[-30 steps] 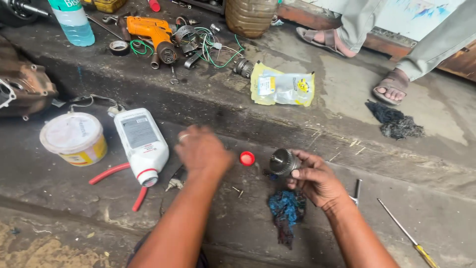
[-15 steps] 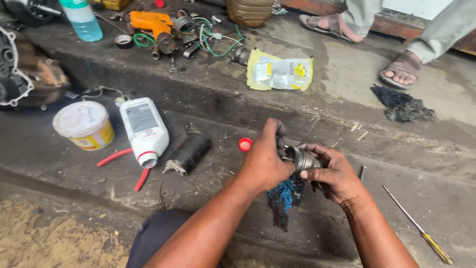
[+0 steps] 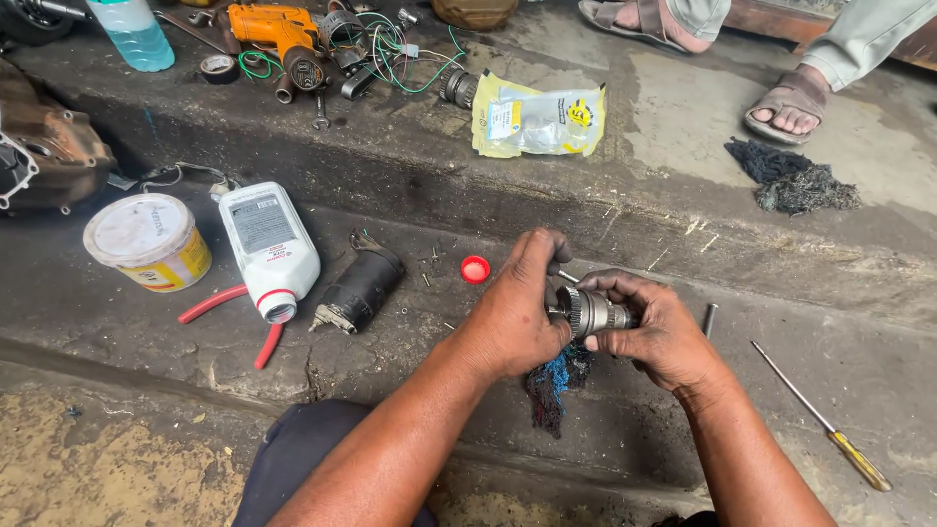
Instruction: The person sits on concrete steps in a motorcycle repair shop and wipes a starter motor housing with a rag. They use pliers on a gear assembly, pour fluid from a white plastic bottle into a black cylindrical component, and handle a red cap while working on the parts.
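Note:
My right hand grips a small metal cylindrical part with a toothed gear end. My left hand is closed on the gear end of that same part, the thumb and fingers around it. Both hands hold it just above a blue and dark rag lying on the concrete step. A black motor housing lies to the left of my hands. A red bottle cap rests on the step between the housing and my left hand.
A white oil bottle lies uncapped over red-handled pliers, beside a lidded tub. A yellow-handled screwdriver lies right. On the upper step: yellow packet, orange drill, wires, a dark rag, a person's sandalled feet.
My left hand moved right from beside the oil bottle and joined my right hand on the metal part. The black motor housing it covered now lies uncovered on the step.

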